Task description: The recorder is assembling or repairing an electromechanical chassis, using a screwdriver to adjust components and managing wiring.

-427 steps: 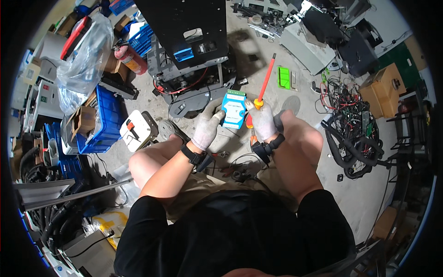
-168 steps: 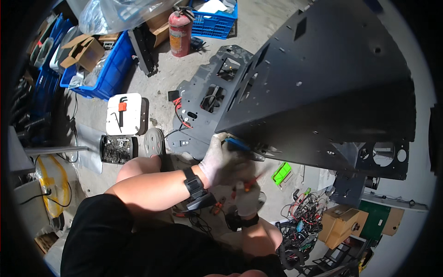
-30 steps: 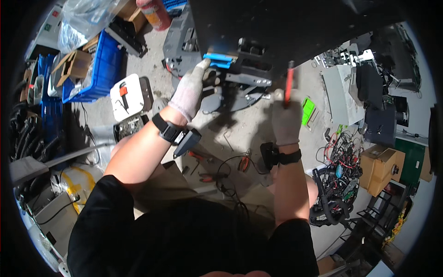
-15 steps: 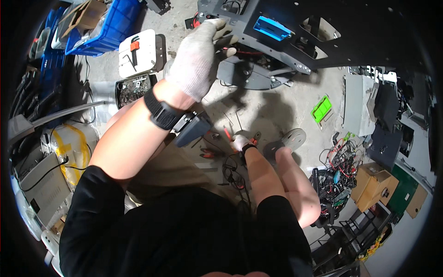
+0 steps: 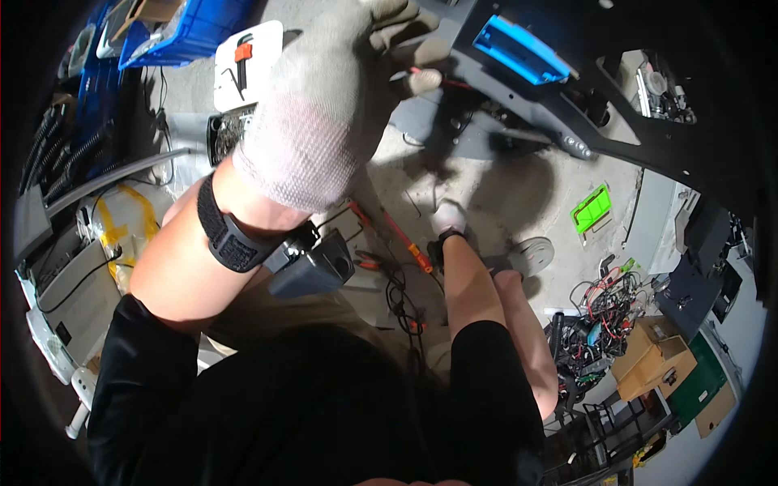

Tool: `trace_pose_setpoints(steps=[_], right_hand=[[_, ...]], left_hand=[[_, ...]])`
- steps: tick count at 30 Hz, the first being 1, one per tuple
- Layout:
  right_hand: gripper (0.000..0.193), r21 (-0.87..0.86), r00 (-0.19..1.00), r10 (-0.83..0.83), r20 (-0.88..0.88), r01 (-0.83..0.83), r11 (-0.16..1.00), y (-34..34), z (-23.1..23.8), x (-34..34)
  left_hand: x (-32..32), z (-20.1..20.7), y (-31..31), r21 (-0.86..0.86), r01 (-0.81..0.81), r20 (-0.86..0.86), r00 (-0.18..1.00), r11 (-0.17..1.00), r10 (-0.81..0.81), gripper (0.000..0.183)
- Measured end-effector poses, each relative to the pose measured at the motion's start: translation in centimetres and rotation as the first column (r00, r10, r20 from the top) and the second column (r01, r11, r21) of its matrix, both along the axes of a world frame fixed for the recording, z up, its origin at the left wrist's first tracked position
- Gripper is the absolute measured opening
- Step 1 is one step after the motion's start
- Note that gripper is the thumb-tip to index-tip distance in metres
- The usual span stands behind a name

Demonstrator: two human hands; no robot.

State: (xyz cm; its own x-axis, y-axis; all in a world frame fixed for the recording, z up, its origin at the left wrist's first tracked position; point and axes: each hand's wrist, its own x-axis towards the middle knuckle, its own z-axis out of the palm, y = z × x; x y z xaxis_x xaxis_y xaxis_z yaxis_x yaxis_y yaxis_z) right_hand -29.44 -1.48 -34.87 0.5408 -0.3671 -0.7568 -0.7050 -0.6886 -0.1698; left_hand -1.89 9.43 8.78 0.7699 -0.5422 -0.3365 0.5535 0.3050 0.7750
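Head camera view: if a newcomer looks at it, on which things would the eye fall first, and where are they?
Most likely first on the left hand in its pale glove, looming large left of the upper middle. Then perhaps on the bright blue box at the black panel, upper right, and the green tray on the floor at right. Near the middle, a red-and-orange screwdriver lies left of the right hand.

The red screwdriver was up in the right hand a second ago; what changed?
The right hand dropped toward the floor and let go of the red screwdriver, which now lies to that hand's left. The left hand has come away from the blue part and looks nearer the camera. The blue part is still in the black machine, and the green tray is still on the floor.
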Motion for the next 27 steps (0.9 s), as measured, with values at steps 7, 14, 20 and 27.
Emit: trace_pose_setpoints(steps=[7, 14, 20, 27], right_hand=[[0.022, 0.020, 0.908, -0.282, 0.311, 0.290, 0.957, 1.2, 2.8, -1.5], [0.021, -0.006, 0.414, 0.752, 0.513, -0.874, 0.486, 15.5, 0.0, -0.6], [0.029, 0.064, 0.644, 0.671, 0.368, -0.737, 0.673, 21.6, -3.3, 0.9], [0.032, 0.298, 0.893, 0.395, 0.214, -0.445, 0.845, 14.6, 4.9, 6.5]], left_hand=[[-0.2, 1.2, 0.0, -0.277, -0.002, -0.171, 0.984, 0.961, -0.047, 0.024], [-0.3, 0.1, 1.7, -0.190, 0.033, -0.027, 0.999, 0.981, -0.038, 0.035], [0.9, -1.3, 2.9, 0.055, -0.084, -0.151, 0.984, 0.995, 0.091, 0.042], [1.6, 0.3, 1.9, -0.082, -0.027, -0.120, 0.993, 0.996, 0.017, 0.037]])
